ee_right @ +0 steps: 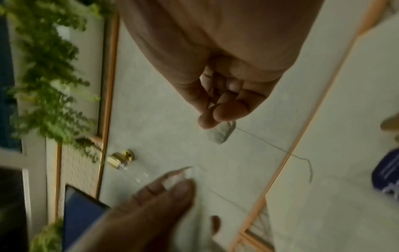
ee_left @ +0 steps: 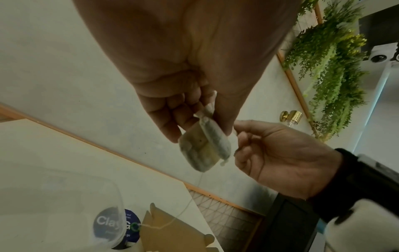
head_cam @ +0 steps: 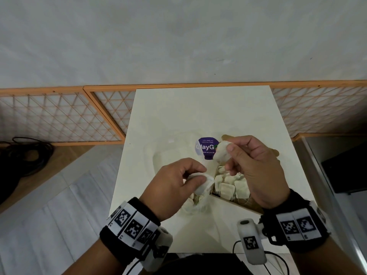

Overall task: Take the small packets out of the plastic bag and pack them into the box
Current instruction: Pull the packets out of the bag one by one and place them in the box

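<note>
At the far left of your head view a coil of black cable (head_cam: 29, 155) lies on the floor, well apart from the white table (head_cam: 198, 116) in front of you. Over the table's near part, your left hand (head_cam: 174, 187) has thumb and fingers curled round one small white packet (head_cam: 202, 184), pinching it above the mouth of the clear plastic bag (head_cam: 164, 153); your left wrist camera shows that packet (ee_left: 202, 145) pressed between thumb and fingertips, with a thin thread hanging down toward the box flap (ee_left: 170, 233). A few more packets lie inside the bag, just beneath that hand. The bag's round purple label (head_cam: 207, 148) sits between your two hands, farther back. Just right of the bag stands the brown cardboard box (head_cam: 238, 205), open, with a heap of packets (head_cam: 230, 185) already lying in it. Your right hand (head_cam: 256, 169) hovers above the box, its thumb and forefinger pinching a second white packet (head_cam: 223, 151) held up near the label; the right wrist view is blurred but shows the same pinch, a thread trailing from it.
</note>
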Tool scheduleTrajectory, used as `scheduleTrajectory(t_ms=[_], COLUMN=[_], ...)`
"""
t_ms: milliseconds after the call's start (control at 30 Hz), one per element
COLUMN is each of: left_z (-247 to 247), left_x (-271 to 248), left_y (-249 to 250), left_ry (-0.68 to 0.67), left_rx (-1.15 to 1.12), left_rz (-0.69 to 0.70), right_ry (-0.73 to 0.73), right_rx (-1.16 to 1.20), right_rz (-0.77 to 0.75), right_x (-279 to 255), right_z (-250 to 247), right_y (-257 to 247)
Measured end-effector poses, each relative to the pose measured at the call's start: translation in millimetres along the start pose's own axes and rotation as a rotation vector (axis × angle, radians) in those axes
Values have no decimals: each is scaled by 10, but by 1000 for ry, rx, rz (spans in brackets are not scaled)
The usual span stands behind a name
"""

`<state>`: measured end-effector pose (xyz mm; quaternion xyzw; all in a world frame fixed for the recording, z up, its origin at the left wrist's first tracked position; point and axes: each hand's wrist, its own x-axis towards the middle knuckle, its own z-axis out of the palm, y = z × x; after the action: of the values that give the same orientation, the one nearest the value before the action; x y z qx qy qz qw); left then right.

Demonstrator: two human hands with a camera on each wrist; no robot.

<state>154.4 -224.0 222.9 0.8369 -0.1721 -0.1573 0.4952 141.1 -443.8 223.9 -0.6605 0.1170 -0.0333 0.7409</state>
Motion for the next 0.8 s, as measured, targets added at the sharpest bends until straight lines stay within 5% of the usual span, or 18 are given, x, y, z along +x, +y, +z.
scheduleTrajectory(t_ms=[333, 800], left_z=[106, 173], left_x=[145, 288], left_y=[152, -4], left_ry=[139, 93], left_rx=[-278, -476], left_rz=[83, -17], right_ry=[-115, -291], right_rx=[-245, -280], right_rz=[-93, -41], right_x=[-92, -199], right_z=[85, 29], right_y=[98, 279])
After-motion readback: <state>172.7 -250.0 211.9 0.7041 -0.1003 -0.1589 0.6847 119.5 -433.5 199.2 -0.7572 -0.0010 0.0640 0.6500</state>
